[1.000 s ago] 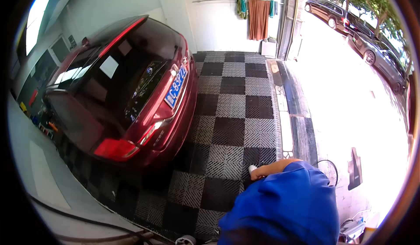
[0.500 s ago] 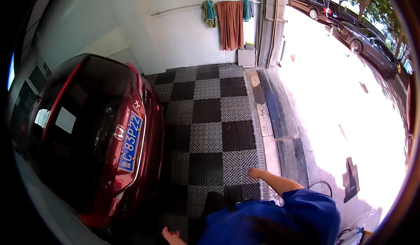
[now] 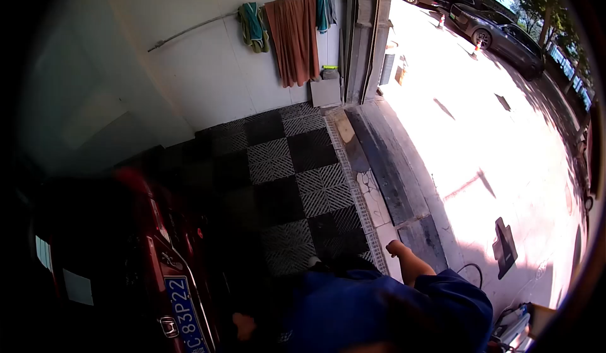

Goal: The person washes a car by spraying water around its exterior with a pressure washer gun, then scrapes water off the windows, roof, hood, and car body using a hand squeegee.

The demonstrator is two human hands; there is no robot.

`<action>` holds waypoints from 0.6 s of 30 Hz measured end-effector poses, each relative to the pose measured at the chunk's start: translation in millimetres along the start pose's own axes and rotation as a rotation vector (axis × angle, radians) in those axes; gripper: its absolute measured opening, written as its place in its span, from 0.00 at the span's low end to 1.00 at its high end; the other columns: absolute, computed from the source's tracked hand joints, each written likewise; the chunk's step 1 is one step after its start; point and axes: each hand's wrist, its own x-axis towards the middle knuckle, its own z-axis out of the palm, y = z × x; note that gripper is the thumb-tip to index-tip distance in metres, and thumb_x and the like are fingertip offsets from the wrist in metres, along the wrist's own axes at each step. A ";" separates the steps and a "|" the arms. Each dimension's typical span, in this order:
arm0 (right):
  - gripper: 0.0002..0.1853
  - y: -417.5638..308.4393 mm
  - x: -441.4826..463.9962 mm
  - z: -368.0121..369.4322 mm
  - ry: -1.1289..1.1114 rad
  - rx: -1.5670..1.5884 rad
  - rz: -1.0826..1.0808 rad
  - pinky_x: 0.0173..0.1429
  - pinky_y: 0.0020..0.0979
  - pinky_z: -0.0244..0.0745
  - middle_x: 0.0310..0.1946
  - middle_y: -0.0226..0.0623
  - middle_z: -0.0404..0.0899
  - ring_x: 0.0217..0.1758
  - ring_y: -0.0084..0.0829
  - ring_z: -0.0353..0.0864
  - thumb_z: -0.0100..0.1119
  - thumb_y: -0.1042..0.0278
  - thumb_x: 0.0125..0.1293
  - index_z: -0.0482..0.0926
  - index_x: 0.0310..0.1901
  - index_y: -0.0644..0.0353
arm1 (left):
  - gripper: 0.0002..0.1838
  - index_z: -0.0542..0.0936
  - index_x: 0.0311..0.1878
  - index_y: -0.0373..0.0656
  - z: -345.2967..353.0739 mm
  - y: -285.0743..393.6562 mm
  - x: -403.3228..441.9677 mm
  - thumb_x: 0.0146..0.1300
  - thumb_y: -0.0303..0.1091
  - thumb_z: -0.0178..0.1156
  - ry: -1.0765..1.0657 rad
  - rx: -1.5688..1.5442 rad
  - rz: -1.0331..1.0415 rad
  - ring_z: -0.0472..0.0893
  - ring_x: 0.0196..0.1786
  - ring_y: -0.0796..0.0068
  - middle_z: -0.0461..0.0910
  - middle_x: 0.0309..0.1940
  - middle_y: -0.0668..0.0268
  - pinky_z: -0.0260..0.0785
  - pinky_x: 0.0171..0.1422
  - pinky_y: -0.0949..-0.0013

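Note:
My right hand [image 3: 392, 247] hangs out to the right above the threshold, its fingers curled in, with nothing showing in it. Low in the picture, my left hand [image 3: 243, 325] is dim and slightly blurred; its fingers look loosely apart and nothing can be seen in them. Closest to that hand is the rear of a dark red car [image 3: 154, 227], carrying a blue license plate [image 3: 185, 312]. The car's upper part is lost in shadow. My blue shirt [image 3: 353, 309] fills the bottom middle.
Black and grey checkered floor tiles [image 3: 271, 160] run to a drain strip [image 3: 360, 192] and stone sill. A brown towel [image 3: 293, 44] and smaller cloths hang on a wall rail [image 3: 189, 32]. Outside are parked cars [image 3: 499, 34], traffic cones [image 3: 477, 47] and a dark mat [image 3: 504, 249].
My view has turned and moved forward, so the car has slid down and left in the picture. The towel wall looks closer. My right hand has shifted from over the tiles to over the sill.

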 end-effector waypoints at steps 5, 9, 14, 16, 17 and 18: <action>0.13 -39.5 64.7 -63.9 -0.040 0.566 0.143 0.27 0.41 0.74 0.36 0.42 0.82 0.33 0.47 0.84 0.45 0.59 0.66 0.75 0.46 0.54 | 0.12 0.77 0.43 0.41 412.7 144.7 -53.3 0.71 0.40 0.51 -0.463 0.784 0.704 0.72 0.32 0.73 0.74 0.32 0.67 0.67 0.39 0.65; 0.12 -41.9 212.1 -110.4 -0.166 0.448 0.272 0.31 0.38 0.75 0.30 0.38 0.82 0.29 0.36 0.85 0.47 0.63 0.64 0.78 0.38 0.60 | 0.18 0.76 0.56 0.38 598.2 238.0 -203.0 0.72 0.41 0.51 -1.069 0.820 1.013 0.73 0.34 0.82 0.78 0.43 0.67 0.67 0.39 0.76; 0.15 -167.8 385.4 -267.3 -0.154 0.391 0.348 0.53 0.43 0.58 0.49 0.31 0.66 0.52 0.34 0.61 0.39 0.57 0.66 0.69 0.48 0.52 | 0.21 0.76 0.55 0.37 705.8 281.4 -148.1 0.73 0.46 0.49 -0.976 0.549 1.200 0.75 0.35 0.81 0.79 0.41 0.65 0.69 0.40 0.76; 0.08 -244.7 479.3 -342.8 0.178 0.453 0.090 0.33 0.39 0.65 0.30 0.32 0.71 0.29 0.32 0.69 0.50 0.62 0.63 0.75 0.36 0.56 | 0.17 0.77 0.56 0.42 696.7 284.7 -105.6 0.71 0.41 0.50 -0.617 1.069 1.047 0.79 0.53 0.60 0.80 0.50 0.58 0.71 0.56 0.62; 0.07 -285.6 524.4 -380.5 0.306 0.561 -0.024 0.23 0.37 0.69 0.21 0.33 0.74 0.18 0.32 0.73 0.55 0.65 0.61 0.78 0.30 0.58 | 0.17 0.77 0.55 0.41 681.9 276.9 -54.3 0.70 0.40 0.51 -0.459 1.410 1.209 0.81 0.46 0.62 0.82 0.44 0.59 0.71 0.50 0.62; 0.09 -356.0 525.4 -435.4 0.463 0.669 -0.039 0.21 0.35 0.67 0.18 0.34 0.74 0.16 0.31 0.72 0.59 0.65 0.58 0.79 0.26 0.60 | 0.18 0.79 0.53 0.42 662.9 271.9 27.3 0.69 0.44 0.52 -0.553 1.746 1.076 0.82 0.46 0.59 0.84 0.42 0.58 0.72 0.49 0.59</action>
